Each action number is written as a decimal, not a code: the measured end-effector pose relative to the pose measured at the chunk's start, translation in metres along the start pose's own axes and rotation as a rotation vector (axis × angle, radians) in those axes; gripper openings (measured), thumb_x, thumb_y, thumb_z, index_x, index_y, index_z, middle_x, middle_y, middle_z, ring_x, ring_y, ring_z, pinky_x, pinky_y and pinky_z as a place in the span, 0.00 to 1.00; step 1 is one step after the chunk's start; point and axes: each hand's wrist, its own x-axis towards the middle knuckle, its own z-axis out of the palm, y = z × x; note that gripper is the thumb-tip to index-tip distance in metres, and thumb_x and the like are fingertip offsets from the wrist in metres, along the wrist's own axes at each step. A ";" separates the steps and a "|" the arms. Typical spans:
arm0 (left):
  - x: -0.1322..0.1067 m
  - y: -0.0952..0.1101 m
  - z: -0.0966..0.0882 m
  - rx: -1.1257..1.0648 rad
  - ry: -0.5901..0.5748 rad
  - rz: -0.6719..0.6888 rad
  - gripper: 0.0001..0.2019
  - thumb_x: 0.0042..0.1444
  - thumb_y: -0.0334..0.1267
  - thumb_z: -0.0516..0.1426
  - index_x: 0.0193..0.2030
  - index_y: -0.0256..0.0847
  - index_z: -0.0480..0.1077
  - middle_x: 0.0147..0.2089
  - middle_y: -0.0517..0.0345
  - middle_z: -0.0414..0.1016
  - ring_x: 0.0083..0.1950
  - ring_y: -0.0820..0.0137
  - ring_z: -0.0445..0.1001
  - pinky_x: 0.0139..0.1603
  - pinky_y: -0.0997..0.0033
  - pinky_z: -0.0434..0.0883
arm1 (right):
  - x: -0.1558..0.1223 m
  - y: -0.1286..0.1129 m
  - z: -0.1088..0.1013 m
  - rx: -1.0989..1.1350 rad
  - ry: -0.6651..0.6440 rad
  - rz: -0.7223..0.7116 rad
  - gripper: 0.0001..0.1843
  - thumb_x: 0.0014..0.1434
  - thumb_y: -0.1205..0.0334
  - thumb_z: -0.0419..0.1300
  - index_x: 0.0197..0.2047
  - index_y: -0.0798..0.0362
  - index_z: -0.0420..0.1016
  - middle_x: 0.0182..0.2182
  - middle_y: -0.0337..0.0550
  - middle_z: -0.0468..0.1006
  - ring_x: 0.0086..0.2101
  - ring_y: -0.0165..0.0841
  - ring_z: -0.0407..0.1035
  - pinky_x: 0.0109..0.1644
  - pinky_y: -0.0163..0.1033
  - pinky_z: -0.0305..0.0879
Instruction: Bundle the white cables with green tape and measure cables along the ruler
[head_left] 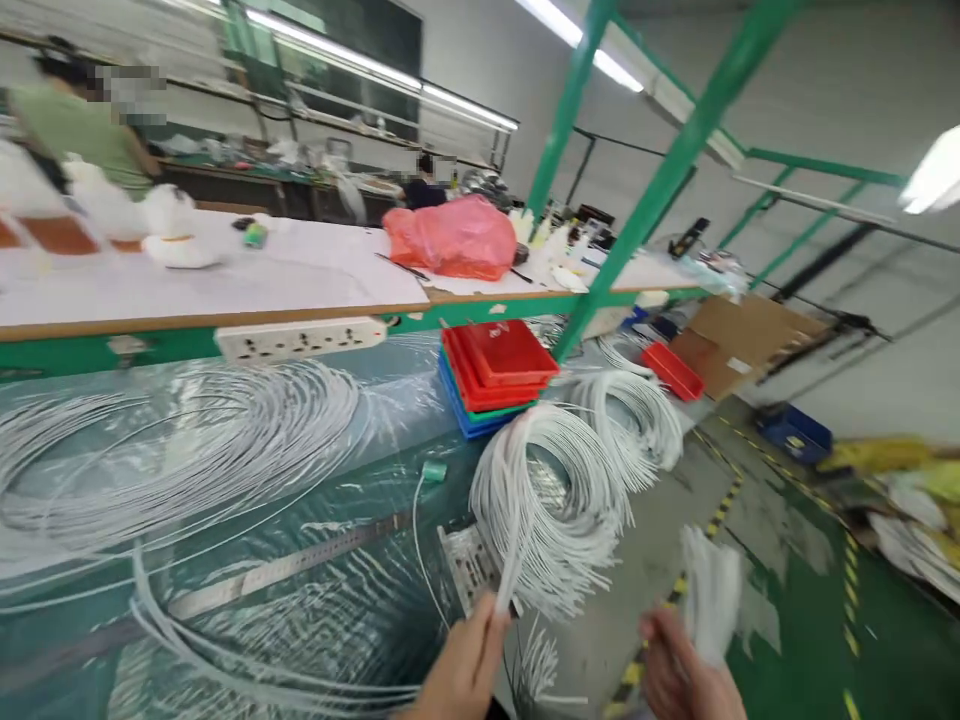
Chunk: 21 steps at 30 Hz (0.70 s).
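My left hand (469, 660) is at the bottom centre, its fingers closed round a few white cables (511, 545) that run down from a large coil of white cables (551, 500). To the right, my right hand (686, 672) is closed on an upright bundle of white cables (711, 590), blurred by motion. Just beyond my left hand a metal plate with holes (466, 565) lies partly under the coil. Short cut cables (540, 662) lie between my hands. Loose white cables (285, 685) stretch along the bench to the left of my left hand.
A wide cable coil (315, 410) and a long steel ruler (300, 568) lie on the film-covered bench. Stacked red and blue trays (510, 355) stand behind the coils, beside a green post (637, 230). A power strip (300, 340) edges the shelf. Two people work farther back.
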 end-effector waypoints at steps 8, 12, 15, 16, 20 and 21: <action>0.017 0.091 0.074 0.062 -0.253 0.233 0.18 0.70 0.46 0.35 0.47 0.43 0.61 0.32 0.54 0.72 0.31 0.65 0.71 0.33 0.68 0.61 | 0.008 -0.008 0.012 0.245 -0.177 -0.084 0.31 0.47 0.35 0.72 0.31 0.54 0.68 0.12 0.24 0.49 0.14 0.21 0.39 0.15 0.31 0.43; 0.015 0.096 0.086 0.148 -0.277 0.295 0.17 0.70 0.42 0.35 0.49 0.41 0.61 0.29 0.55 0.71 0.29 0.64 0.70 0.31 0.67 0.59 | 0.008 -0.001 0.001 0.228 -0.163 -0.155 0.31 0.49 0.37 0.71 0.38 0.59 0.74 0.10 0.24 0.51 0.13 0.22 0.40 0.15 0.31 0.44; 0.014 0.101 0.084 0.212 -0.330 0.264 0.18 0.69 0.42 0.35 0.48 0.40 0.63 0.30 0.54 0.72 0.31 0.63 0.71 0.32 0.67 0.61 | 0.006 0.003 -0.005 0.212 -0.161 -0.189 0.32 0.50 0.37 0.69 0.38 0.62 0.76 0.10 0.25 0.51 0.13 0.22 0.41 0.15 0.31 0.44; 0.015 0.106 0.080 0.221 -0.362 0.262 0.19 0.70 0.43 0.36 0.48 0.40 0.64 0.31 0.53 0.73 0.32 0.63 0.72 0.34 0.67 0.63 | 0.005 0.003 -0.006 0.213 -0.170 -0.198 0.32 0.51 0.36 0.69 0.37 0.62 0.76 0.10 0.25 0.51 0.13 0.22 0.41 0.15 0.31 0.44; 0.033 0.130 0.052 0.083 -0.416 0.312 0.18 0.69 0.48 0.45 0.51 0.42 0.70 0.47 0.49 0.77 0.49 0.62 0.74 0.52 0.63 0.69 | 0.000 0.001 -0.015 0.267 -0.244 -0.212 0.29 0.51 0.37 0.70 0.31 0.58 0.72 0.11 0.25 0.51 0.13 0.21 0.41 0.15 0.30 0.42; 0.040 0.136 0.044 0.010 -0.396 0.316 0.18 0.67 0.50 0.49 0.54 0.42 0.69 0.52 0.48 0.76 0.53 0.61 0.73 0.57 0.61 0.68 | -0.001 0.000 -0.017 0.291 -0.260 -0.211 0.28 0.50 0.38 0.71 0.30 0.56 0.70 0.11 0.25 0.51 0.13 0.21 0.41 0.15 0.30 0.42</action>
